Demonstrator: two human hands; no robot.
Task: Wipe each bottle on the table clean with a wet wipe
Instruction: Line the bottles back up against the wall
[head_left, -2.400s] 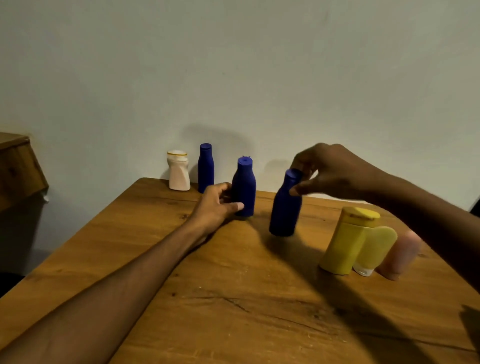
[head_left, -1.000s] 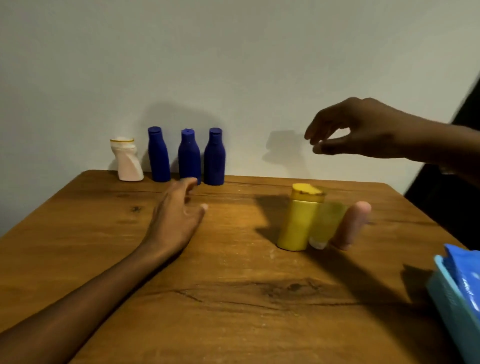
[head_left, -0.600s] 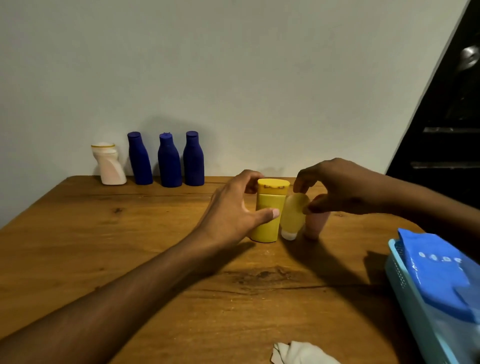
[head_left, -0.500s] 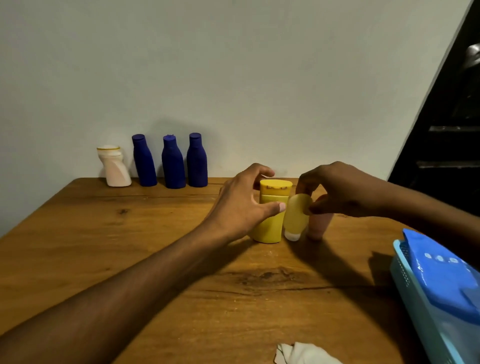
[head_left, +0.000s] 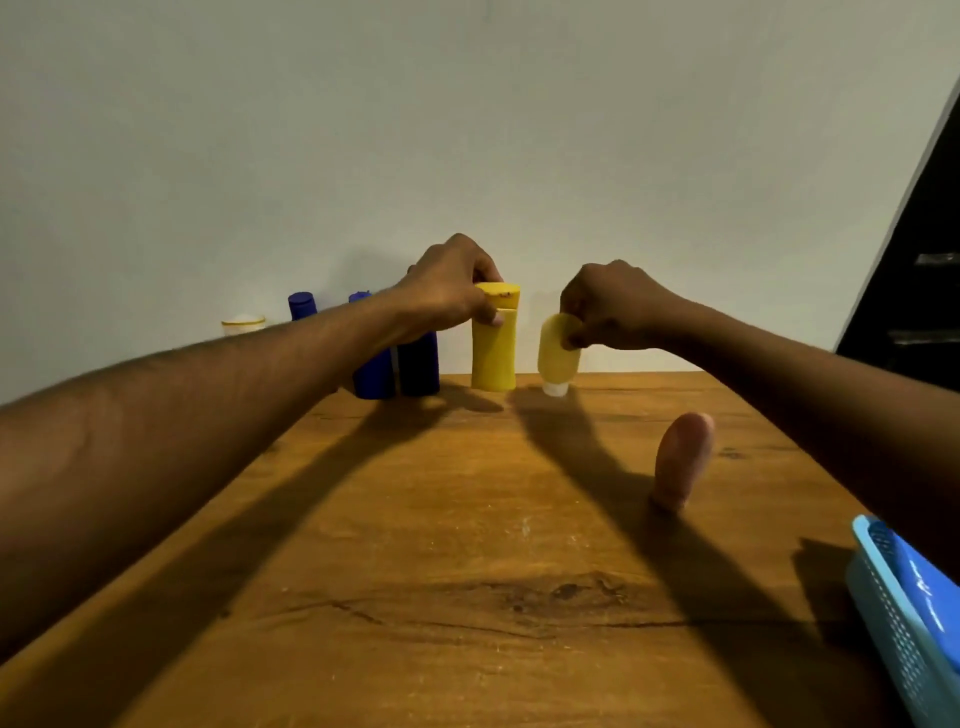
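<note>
Two hands work at the far edge of a wooden bench (head_left: 467, 571), each carrying a bottle toward the row against the wall. The left hand (head_left: 447, 291) has its grip closed around the cap end of a tall yellow bottle (head_left: 493, 348), whose base sits at or just above the wood beside two dark blue bottles (head_left: 395, 369). The right hand (head_left: 613, 306) pinches the upper end of a pale yellow tube (head_left: 558, 353), white cap down, held a little tilted at the bench's far edge. A third blue bottle (head_left: 302, 305) and a white bottle (head_left: 243, 325) show behind the left forearm. A pink tube (head_left: 680, 457) stands alone on its cap, nearer and to the right.

The risks look plain: the tall bottle could knock its blue neighbours if set down too close, and the narrow-capped tube may topple once released. The pink tube, balanced on its cap near the right forearm, could be swept over.

The bench is warm, knotted wood with a dark crack across the near grain. A plain pale wall rises behind; a dark opening shows at far right, and a light blue basket (head_left: 883, 613) holding a blue pack sits at the near right edge. No wipe is in view.
</note>
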